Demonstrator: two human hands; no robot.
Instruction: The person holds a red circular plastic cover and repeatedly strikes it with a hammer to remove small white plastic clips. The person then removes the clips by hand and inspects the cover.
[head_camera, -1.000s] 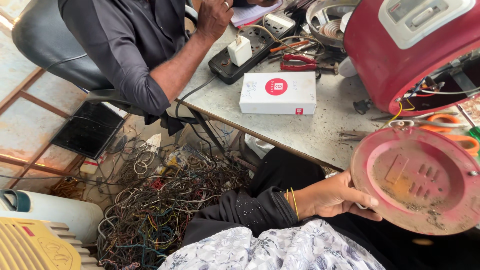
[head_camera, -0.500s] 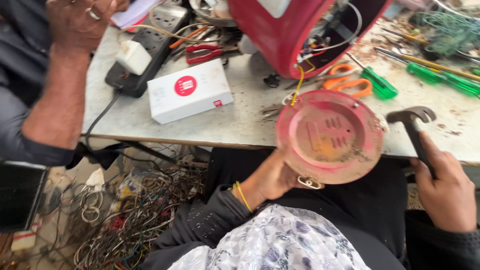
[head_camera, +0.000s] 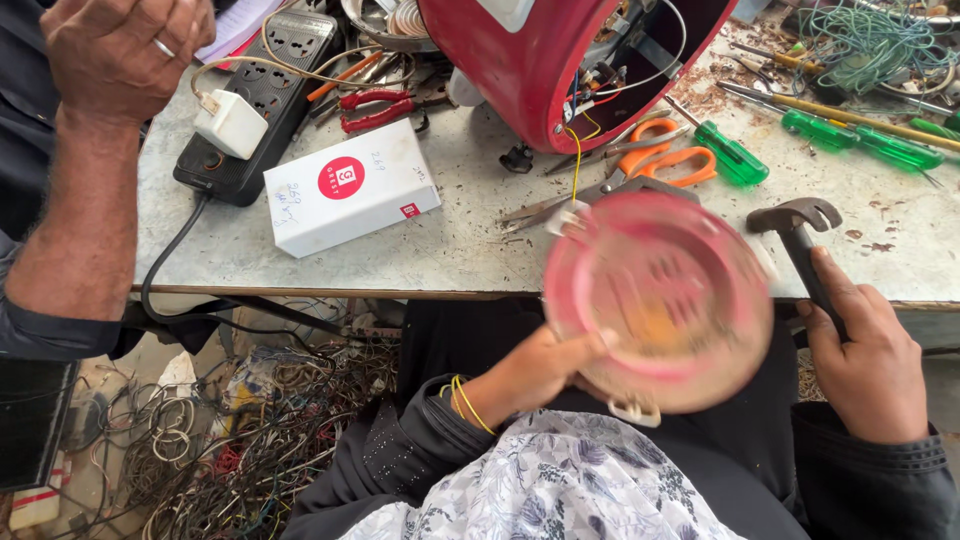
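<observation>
The left hand (head_camera: 535, 375) clamps its grip on the lower left rim of a blurred pink disc (head_camera: 660, 300), held at centre frame over the tabletop (head_camera: 470, 240) edge. The right hand (head_camera: 865, 365), lower right, clasps a hammer (head_camera: 800, 235). Orange scissors (head_camera: 660, 160) lie just above the disc.

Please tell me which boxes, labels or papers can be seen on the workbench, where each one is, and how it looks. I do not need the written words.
White box: flat, rectangular, lying on the bench left of centre, beside the black power strip.
Red round label: on the box top, with a white mark.
Small red label: near the box's right edge.
Papers: pale sheets at the top left, partly hidden by another person's hand.
</observation>
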